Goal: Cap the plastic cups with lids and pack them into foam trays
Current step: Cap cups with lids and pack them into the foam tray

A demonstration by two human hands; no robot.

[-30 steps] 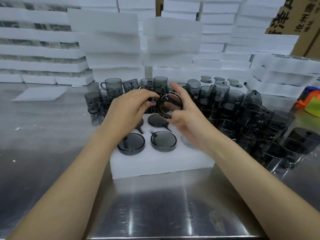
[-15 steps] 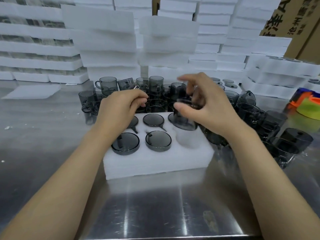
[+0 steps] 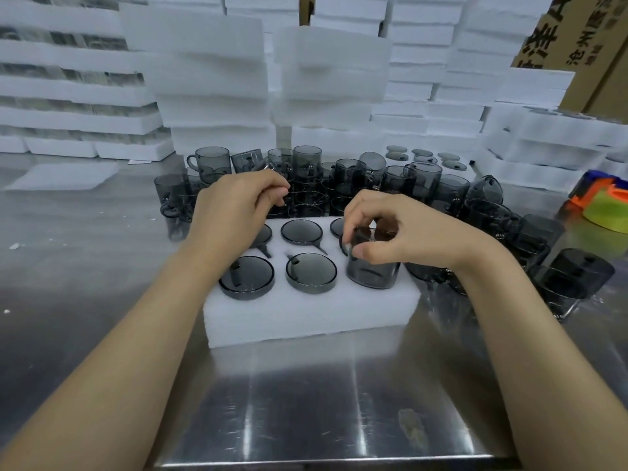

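A white foam tray [image 3: 306, 317] lies on the steel table in front of me. Several of its round holes hold smoky grey capped cups, such as the front-left one [image 3: 246, 277] and the front-middle one [image 3: 311, 271]. My right hand [image 3: 407, 232] grips another capped cup [image 3: 372, 270] by its lid rim from above, its base standing in the tray's front-right hole. My left hand [image 3: 234, 212] hovers over the tray's back-left corner with fingers curled against the thumb, and I see nothing in it.
Many loose grey cups [image 3: 424, 185] crowd behind and to the right of the tray. Spare lids [image 3: 421, 159] lie on foam further back. Stacks of foam trays [image 3: 210, 79] wall off the back. A cardboard box [image 3: 577, 45] and an orange-green object [image 3: 605, 205] are at right.
Both hands held the cup and lid together above the tray. My left hand let go, and my right hand carried the capped cup down into the front-right hole.
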